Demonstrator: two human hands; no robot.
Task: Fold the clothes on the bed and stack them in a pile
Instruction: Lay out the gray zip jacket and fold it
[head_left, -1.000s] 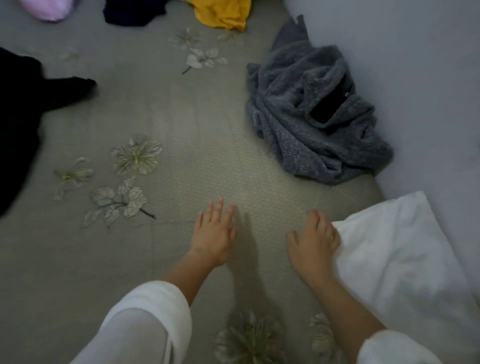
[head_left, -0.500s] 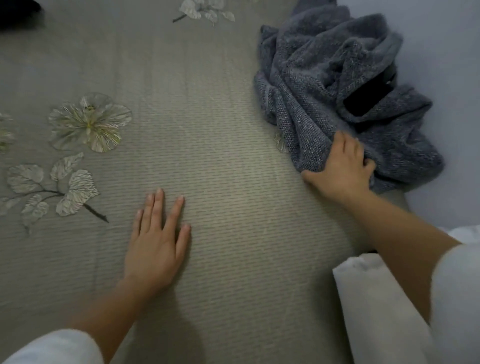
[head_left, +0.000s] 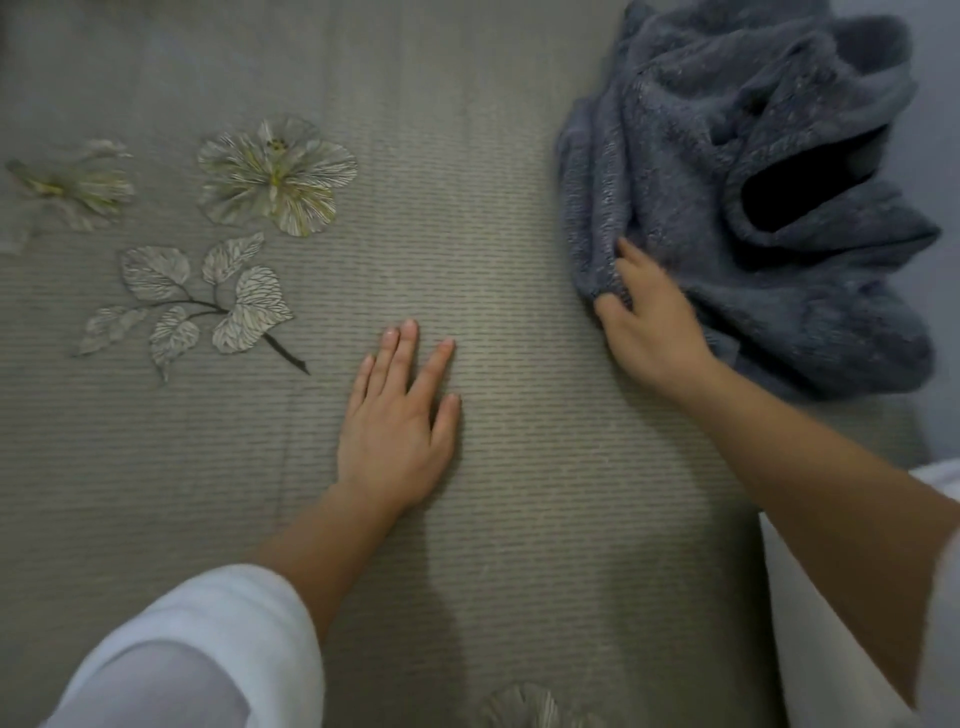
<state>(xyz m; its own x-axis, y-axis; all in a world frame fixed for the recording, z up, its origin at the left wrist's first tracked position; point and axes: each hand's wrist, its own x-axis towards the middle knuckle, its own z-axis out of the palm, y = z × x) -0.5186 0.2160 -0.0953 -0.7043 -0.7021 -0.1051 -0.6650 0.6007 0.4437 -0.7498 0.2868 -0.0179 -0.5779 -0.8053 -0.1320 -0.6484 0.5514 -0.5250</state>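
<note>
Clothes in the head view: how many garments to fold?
1. A crumpled grey fleece garment lies at the bed's upper right, its near edge pinched by the right hand. Others may lie outside the frame.

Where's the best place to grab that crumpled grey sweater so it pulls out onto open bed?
Probably its near-left edge, approached from the open bedspread side. The grey sweater is bunched against the wall, so only that edge is free, and a fold there sticks out loose enough to pinch. The right hand already closes on that fold. The left hand lies flat on the bedspread.
</note>
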